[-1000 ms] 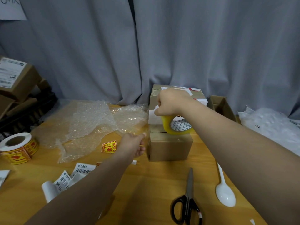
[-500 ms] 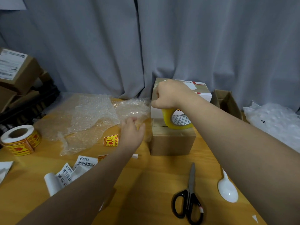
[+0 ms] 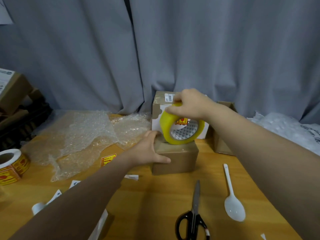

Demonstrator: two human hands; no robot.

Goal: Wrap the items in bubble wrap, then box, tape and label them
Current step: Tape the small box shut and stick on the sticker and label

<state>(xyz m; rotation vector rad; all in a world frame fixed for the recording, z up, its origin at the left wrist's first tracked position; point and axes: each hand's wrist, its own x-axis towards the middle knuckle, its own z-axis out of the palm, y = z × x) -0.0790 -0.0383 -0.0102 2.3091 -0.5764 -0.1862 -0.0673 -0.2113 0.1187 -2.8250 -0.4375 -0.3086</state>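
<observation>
Centre of the frame: the small cardboard box sits on the wooden surface, flaps down. The roll of yellow packing tape stands on edge on the box's top, tilted so its patterned white core faces the camera.

The right hand comes in from the right and grips the roll at its upper rim, fingers curled over the top and the thumb on the near side. The left hand reaches in from the lower left and braces the box at its upper left corner. Its thumb lies straight across the front face and its fingers, spread and fairly straight, run up the left edge towards the roll.

Right behind stands a taller box with white labels and a barcode, partly hidden by the roll and the right hand. To the right of it is an open cardboard box, set against the grey curtain.

In the left half of the frame a crumpled sheet of bubble wrap is spread over the surface, with a single orange fragile sticker at its near edge. A roll of the same stickers sits at the far left edge. Printed shipping labels lie in the lower left, partly covered by the left forearm.

In the lower right, black-handled scissors lie with blades pointing up the frame, and beside them a white plastic spoon, bowl nearest the camera. White padded packaging is piled at the right edge, and brown boxes are stacked in the upper left.
</observation>
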